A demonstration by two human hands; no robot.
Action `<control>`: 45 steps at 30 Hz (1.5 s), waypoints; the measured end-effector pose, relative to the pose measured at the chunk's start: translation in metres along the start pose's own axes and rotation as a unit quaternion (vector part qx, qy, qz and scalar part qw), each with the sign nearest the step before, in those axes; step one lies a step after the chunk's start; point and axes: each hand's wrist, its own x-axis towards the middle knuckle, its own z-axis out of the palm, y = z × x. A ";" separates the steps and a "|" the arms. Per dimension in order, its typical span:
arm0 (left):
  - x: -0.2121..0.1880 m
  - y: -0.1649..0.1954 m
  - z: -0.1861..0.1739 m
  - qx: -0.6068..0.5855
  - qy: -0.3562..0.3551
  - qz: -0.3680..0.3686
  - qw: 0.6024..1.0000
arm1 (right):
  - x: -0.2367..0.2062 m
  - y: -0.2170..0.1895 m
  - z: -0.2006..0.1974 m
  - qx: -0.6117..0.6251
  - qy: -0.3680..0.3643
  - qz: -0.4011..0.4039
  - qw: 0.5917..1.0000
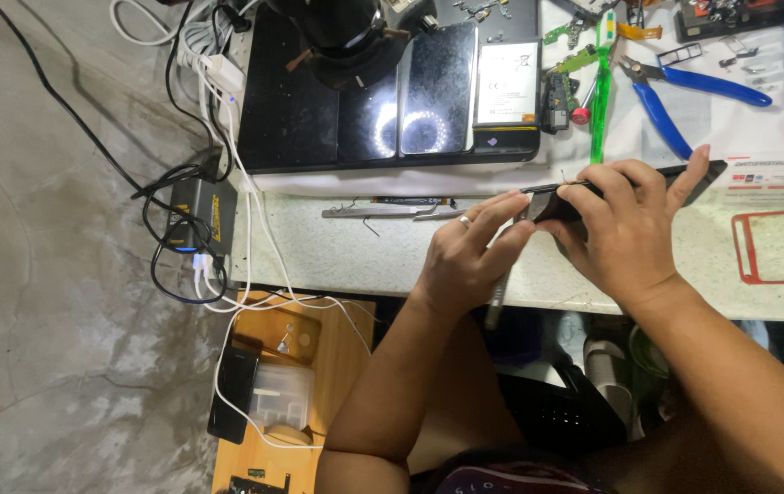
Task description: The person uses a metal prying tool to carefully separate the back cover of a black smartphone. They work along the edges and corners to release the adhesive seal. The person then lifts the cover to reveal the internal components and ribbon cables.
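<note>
Holding one dark phone edge-up, long axis left to right, the right hand clamps it; the left hand pinches one thin metal tool against its left end.

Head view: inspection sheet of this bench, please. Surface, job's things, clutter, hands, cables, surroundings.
Surface: pale speckled worktop with a black mat at the back.
Job's things: dark phone held edge-up over the worktop; thin metal tool in the left hand.
Clutter: blue-handled pliers, tweezers, flat battery, red phone frame, small circuit parts.
Hands: left hand grips the tool at the phone's end; right hand clasps the phone.
Cables: white and black leads tangled at a charger box off the left edge.
Surroundings: grey concrete floor; wooden stool with small items below.
</note>
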 end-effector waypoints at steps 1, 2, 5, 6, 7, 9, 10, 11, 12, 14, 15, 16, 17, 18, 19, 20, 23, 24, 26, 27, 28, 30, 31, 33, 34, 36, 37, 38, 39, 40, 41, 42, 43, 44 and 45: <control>0.001 0.002 -0.001 0.001 -0.005 -0.013 1.000 | 0.000 0.000 0.001 0.001 0.001 0.001 1.000; 0.003 0.003 -0.002 0.002 -0.010 -0.025 1.000 | -0.001 0.000 0.001 0.000 0.000 0.002 1.000; 0.006 0.005 -0.005 -0.048 -0.012 -0.088 0.995 | -0.001 -0.001 0.002 -0.003 -0.001 0.004 1.000; 0.007 0.005 -0.006 -0.073 -0.011 -0.112 0.991 | -0.001 -0.001 0.003 -0.001 0.001 0.004 1.000; 0.008 0.004 -0.006 -0.114 -0.005 -0.135 0.984 | -0.001 -0.001 0.003 0.000 0.002 0.005 1.000; 0.010 0.002 -0.006 -0.196 0.005 -0.178 0.964 | -0.001 -0.002 0.003 0.003 0.005 0.005 1.000; 0.010 0.001 -0.005 -0.208 0.014 -0.191 0.959 | -0.001 -0.002 0.003 0.005 0.007 0.005 1.000; 0.010 0.001 -0.004 -0.220 0.023 -0.205 0.953 | -0.001 -0.002 0.002 0.003 0.007 0.005 1.000; 0.010 0.000 -0.002 -0.233 0.032 -0.218 0.947 | -0.001 -0.002 0.002 0.002 0.007 0.005 1.000; 0.011 -0.004 0.000 -0.238 0.032 -0.247 0.939 | 0.000 -0.002 0.002 0.000 0.008 0.003 1.000; 0.010 -0.006 0.001 -0.241 0.032 -0.261 0.934 | 0.001 -0.002 0.002 -0.001 0.009 0.002 1.000; 0.009 -0.007 0.002 -0.255 0.035 -0.254 0.932 | 0.001 -0.002 0.002 -0.002 0.009 0.000 1.000; 0.008 -0.007 0.002 -0.270 0.038 -0.247 0.930 | 0.001 -0.002 0.002 -0.001 0.008 0.001 1.000; 0.007 -0.008 0.003 -0.285 0.041 -0.240 0.927 | 0.001 -0.002 0.002 0.000 0.007 0.001 1.000; 0.006 -0.008 0.004 -0.203 0.032 -0.170 0.964 | 0.001 -0.002 0.002 0.001 0.006 0.001 1.000; 0.006 -0.008 0.004 -0.118 0.022 -0.098 0.988 | 0.001 -0.001 0.002 0.000 0.004 0.003 1.000; 0.002 -0.004 0.002 0.004 0.003 0.014 1.000 | -0.001 0.000 0.002 -0.001 0.003 0.006 1.000; 0.001 -0.003 0.002 0.021 0.000 0.034 0.999 | -0.001 0.000 0.002 -0.002 0.006 0.003 1.000; 0.002 0.000 0.001 0.027 -0.010 0.027 0.999 | -0.002 0.000 0.003 -0.001 0.008 0.003 1.000; 0.003 0.001 0.000 0.031 -0.015 0.023 0.999 | -0.002 0.000 0.004 0.000 0.006 0.006 1.000; 0.004 0.002 -0.001 0.013 -0.017 -0.018 1.000 | -0.002 0.000 0.004 0.001 0.006 0.008 1.000; 0.009 0.004 -0.003 -0.027 -0.021 -0.099 0.994 | -0.001 0.000 0.005 0.004 0.012 0.004 1.000; 0.011 0.004 -0.004 -0.091 -0.011 -0.143 0.985 | -0.001 -0.001 0.005 0.005 0.013 0.003 1.000; 0.017 0.002 -0.007 -0.216 0.011 -0.227 0.949 | -0.001 -0.001 0.005 -0.001 0.013 0.001 1.000; 0.019 0.000 -0.009 -0.212 0.002 -0.238 0.948 | -0.001 -0.002 0.005 -0.004 0.013 0.000 1.000; 0.026 -0.007 -0.010 -0.206 -0.014 -0.258 0.944 | 0.000 -0.002 0.005 0.000 0.013 0.001 1.000; 0.028 -0.010 -0.010 -0.205 -0.019 -0.266 0.942 | 0.000 -0.002 0.004 0.002 0.013 0.002 1.000; 0.030 -0.013 -0.010 -0.204 -0.024 -0.273 0.940 | -0.001 -0.002 0.004 0.000 0.014 0.002 1.000; 0.031 -0.015 -0.009 -0.203 -0.029 -0.281 0.938 | -0.001 -0.002 0.004 -0.002 0.015 0.001 1.000; 0.031 -0.017 -0.009 -0.221 -0.025 -0.292 0.930 | 0.000 -0.002 0.004 -0.003 0.016 0.000 1.000; 0.031 -0.019 -0.009 -0.239 -0.022 -0.303 0.922 | 0.000 -0.003 0.004 -0.004 0.015 -0.001 1.000; 0.030 -0.020 -0.008 -0.257 -0.019 -0.314 0.914 | 0.000 -0.003 0.003 -0.005 0.014 -0.002 1.000; 0.029 -0.021 -0.007 -0.260 -0.015 -0.306 0.916 | 0.000 -0.003 0.003 -0.006 0.013 -0.002 1.000; 0.028 -0.021 -0.006 -0.264 -0.011 -0.297 0.918 | 0.000 -0.003 0.003 -0.005 0.013 -0.002 1.000; 0.027 -0.020 -0.005 -0.267 -0.008 -0.289 0.919 | 0.000 -0.003 0.003 -0.005 0.014 -0.001 1.000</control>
